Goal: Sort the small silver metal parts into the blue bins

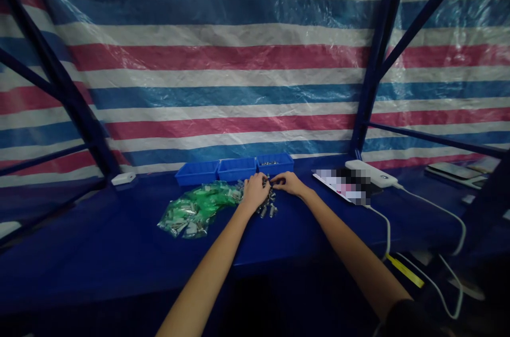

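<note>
Small metal parts (272, 210) lie loose in a pile on the blue tabletop (295, 236), too small to name more exactly. My left hand (255, 191) rests over the left of this pile, fingers curled, hiding some pieces. From the right, my right hand (288, 183) reaches to the pile's far side with its thumb and fingers pinched together. Whatever either hand holds is too small to make out. Just behind the hands stands a blue bin (274, 162) with some small shiny parts in it. Clear and green plastic bags (199, 207) of parts lie left of my left hand.
Two more blue bins, the middle one (237, 169) and the left one (197, 173), stand in the same row. At right are a phone (338, 186) and a white power bank (370, 173) with white cables (434, 201). Blue posts (368, 82) frame a striped sheet (223, 55).
</note>
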The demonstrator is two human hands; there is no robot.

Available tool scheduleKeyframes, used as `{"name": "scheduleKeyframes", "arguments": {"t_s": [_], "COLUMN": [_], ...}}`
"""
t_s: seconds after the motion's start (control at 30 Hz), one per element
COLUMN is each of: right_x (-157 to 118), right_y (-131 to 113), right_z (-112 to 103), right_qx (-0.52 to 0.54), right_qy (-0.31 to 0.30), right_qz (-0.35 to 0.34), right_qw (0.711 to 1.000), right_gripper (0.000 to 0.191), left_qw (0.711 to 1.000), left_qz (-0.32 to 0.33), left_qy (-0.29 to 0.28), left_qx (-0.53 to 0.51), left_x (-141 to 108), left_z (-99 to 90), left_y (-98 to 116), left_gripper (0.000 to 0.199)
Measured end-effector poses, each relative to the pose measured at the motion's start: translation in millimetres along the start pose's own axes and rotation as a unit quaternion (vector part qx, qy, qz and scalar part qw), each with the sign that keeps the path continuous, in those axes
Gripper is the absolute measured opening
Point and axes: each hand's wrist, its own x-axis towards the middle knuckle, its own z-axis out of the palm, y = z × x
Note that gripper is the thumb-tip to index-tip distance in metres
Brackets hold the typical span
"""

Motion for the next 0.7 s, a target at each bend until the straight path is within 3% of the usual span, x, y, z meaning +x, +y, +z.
{"name": "scheduleKeyframes", "arguments": {"t_s": [0.13,0.27,0.37,0.47,0.57,0.7], "right_x": [1,3,2,1,2,4], "right_y": [-2,-16,-28,-35,-34,-31], "right_z": [1,0,-3,-6,-5,-3], "right_qx": [0.022,0.22,0.381,0.463,0.503,0.522], "right_qy": [0.047,0.112,0.09,0.061,0.056,0.055], "right_qz": [0.018,0.071,0.13,0.163,0.163,0.177], "right_qw": [0.998,0.966,0.911,0.869,0.847,0.833], "right_gripper": [0.015,0.023,0.036,0.033,0.022,0.015], "left_qw": [0.996,0.984,0.973,0.958,0.947,0.943], "left_qz": [-0.039,-0.05,-0.038,-0.004,0.037,0.07], "left_qy": [0.06,0.096,0.091,0.073,0.077,0.131], "left_qx": [-0.056,-0.138,-0.211,-0.278,-0.31,-0.296], "left_x": [3,6,8,7,6,7], "left_z": [-2.3,0.3,4.2,5.6,3.6,0.6], "left_y": [-1,-4,-3,0,4,3], "left_gripper": [0.015,0.025,0.026,0.021,0.023,0.017]}}
